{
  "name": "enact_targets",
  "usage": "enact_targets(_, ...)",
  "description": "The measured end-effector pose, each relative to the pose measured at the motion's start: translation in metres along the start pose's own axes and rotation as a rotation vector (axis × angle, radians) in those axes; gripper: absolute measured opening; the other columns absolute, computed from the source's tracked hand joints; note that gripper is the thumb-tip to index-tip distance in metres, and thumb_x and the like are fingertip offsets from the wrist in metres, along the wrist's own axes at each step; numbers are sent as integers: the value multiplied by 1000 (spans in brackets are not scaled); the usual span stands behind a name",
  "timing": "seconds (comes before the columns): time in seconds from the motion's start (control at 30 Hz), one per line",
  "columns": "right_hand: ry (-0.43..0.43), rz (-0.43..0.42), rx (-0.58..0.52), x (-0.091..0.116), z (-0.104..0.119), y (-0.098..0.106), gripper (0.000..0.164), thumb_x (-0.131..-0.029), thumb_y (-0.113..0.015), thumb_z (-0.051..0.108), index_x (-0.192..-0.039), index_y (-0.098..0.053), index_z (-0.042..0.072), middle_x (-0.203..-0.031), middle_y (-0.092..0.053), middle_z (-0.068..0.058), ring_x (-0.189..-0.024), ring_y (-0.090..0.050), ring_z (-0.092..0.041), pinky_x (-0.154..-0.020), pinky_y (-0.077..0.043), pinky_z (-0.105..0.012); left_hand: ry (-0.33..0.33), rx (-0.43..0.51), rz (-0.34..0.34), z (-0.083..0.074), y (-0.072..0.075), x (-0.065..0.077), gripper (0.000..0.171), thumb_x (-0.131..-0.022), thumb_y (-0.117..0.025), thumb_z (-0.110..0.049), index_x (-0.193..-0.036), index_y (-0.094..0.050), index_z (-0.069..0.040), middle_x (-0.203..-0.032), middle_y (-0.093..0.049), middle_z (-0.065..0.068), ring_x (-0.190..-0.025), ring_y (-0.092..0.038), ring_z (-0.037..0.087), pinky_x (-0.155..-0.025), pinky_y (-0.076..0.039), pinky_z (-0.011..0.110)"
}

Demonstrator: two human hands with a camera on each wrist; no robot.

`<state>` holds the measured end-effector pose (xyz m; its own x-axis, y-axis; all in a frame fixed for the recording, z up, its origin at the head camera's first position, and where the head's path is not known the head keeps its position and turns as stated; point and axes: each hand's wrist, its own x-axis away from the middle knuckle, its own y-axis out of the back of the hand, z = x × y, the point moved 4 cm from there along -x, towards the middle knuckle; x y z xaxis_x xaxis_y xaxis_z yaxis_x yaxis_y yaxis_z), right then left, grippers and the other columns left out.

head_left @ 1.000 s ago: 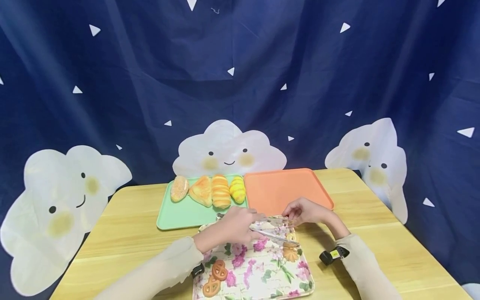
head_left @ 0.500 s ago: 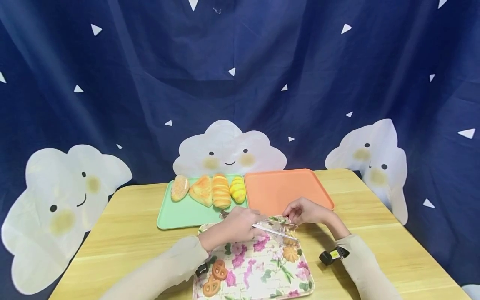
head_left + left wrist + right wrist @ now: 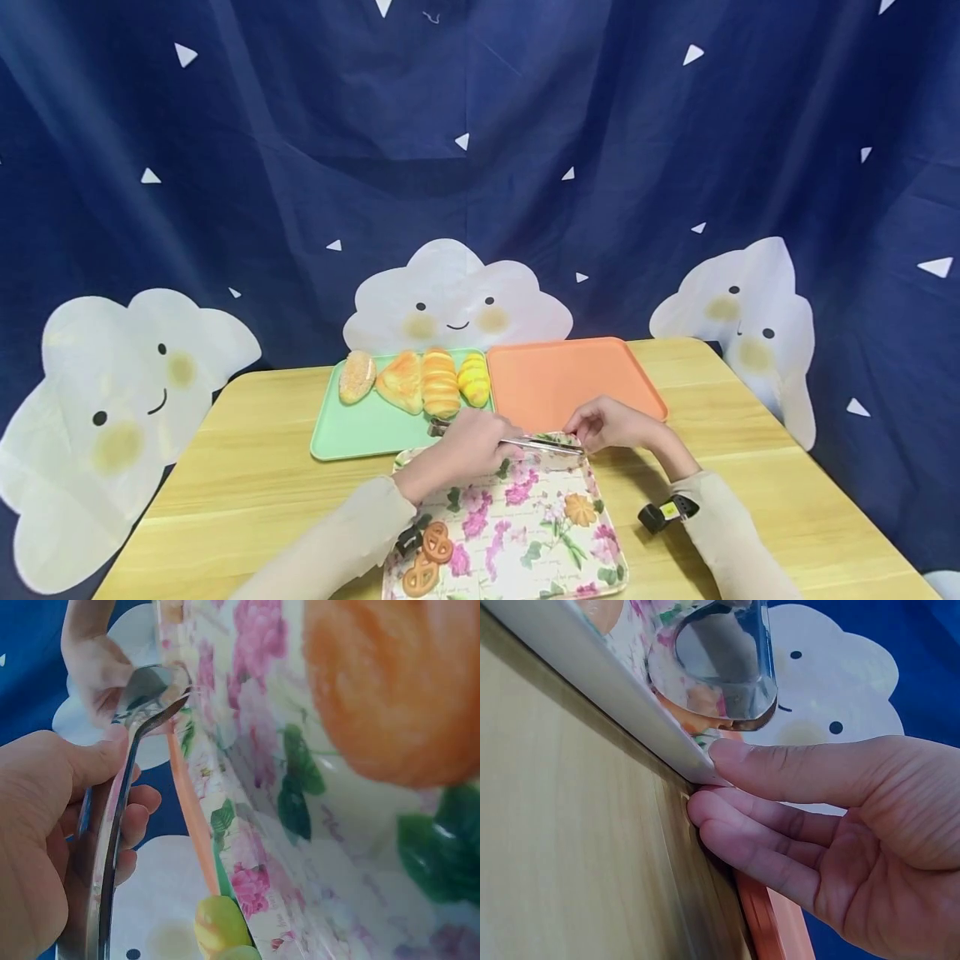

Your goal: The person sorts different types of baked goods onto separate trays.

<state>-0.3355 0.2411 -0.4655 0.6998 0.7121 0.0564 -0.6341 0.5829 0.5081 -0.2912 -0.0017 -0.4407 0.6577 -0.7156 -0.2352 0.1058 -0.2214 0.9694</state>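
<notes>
My left hand point(image 3: 474, 442) grips metal serving tongs point(image 3: 540, 445) over the far part of a floral tray point(image 3: 525, 546). The tongs' arms are pressed together and their tips point right, close to the tray's far right corner. In the right wrist view, a tan-orange edge point(image 3: 694, 718), like a cookie's, shows under the tongs' head. My right hand point(image 3: 609, 423) pinches that corner, thumb point(image 3: 780, 771) above and fingers below the rim. A flower-shaped cookie point(image 3: 580, 510) lies at the tray's right side. Two pretzels point(image 3: 437, 542) lie at its near left, by the left wrist.
Behind the floral tray, a green tray point(image 3: 360, 433) carries several breads, among them a striped roll point(image 3: 440, 385) and a yellow roll point(image 3: 474, 380). Beside it on the right lies an orange tray point(image 3: 570, 379). A blue cloud-print curtain point(image 3: 480, 167) hangs behind the table point(image 3: 247, 475).
The tongs' arms, spread apart over the tray's right side before, have come together and now sit farther back. The cookie behind the flower-shaped one no longer shows there. My right hand stays at the corner.
</notes>
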Motion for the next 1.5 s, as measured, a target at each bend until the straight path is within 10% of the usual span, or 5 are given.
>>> enact_targets(0.2, 2, -2, 10, 0, 2, 0, 31, -78, -77, -11, -108, -69, -13, -87, -70, -26, -75, -66, -12, -67, -55, -22, 24, 17, -5, 3, 2, 4, 28, -98, -63, -45, -118, -78, -30, -107, -78, -14, -42, -16, 3, -43, -8, 18)
enact_targets(0.8, -11, -27, 27, 0, 3, -1, 28, -80, -81, -3, -105, -71, -10, -87, -70, -27, -74, -66, -12, -66, -55, -22, 171, 57, -156, 45, 43, 16, 26, -91, -74, -41, -108, -82, -23, -81, -78, -5, -45, -27, 2, -45, -19, 19)
enact_targets(1.13, -10, -30, 32, -1, 3, -1, 29, -80, -82, -3, -106, -71, -10, -87, -69, -28, -74, -65, -12, -66, -54, -21, 300, -1, -228, 75, 73, 3, 32, -91, -74, -43, -114, -80, -21, -73, -73, 2, -47, -30, 7, -44, -18, 22)
enact_targets(1.37, 0, -28, 22, 0, 5, 0, 29, -80, -81, -3, -106, -70, -11, -88, -68, -30, -75, -65, -13, -67, -54, -22, 412, 30, -232, 97, 71, -17, 30, -92, -74, -41, -114, -80, -20, -47, -28, -7, -44, -22, 8, -43, -18, 23)
enact_targets(1.5, 13, -22, 12, 0, 7, -1, 29, -81, -80, -5, -106, -69, -13, -88, -67, -31, -75, -65, -13, -67, -54, -22, 488, 42, -170, 107, 62, -28, 31, -93, -73, -42, -114, -80, -21, -48, -35, -5, -45, -25, 9, -44, -22, 24)
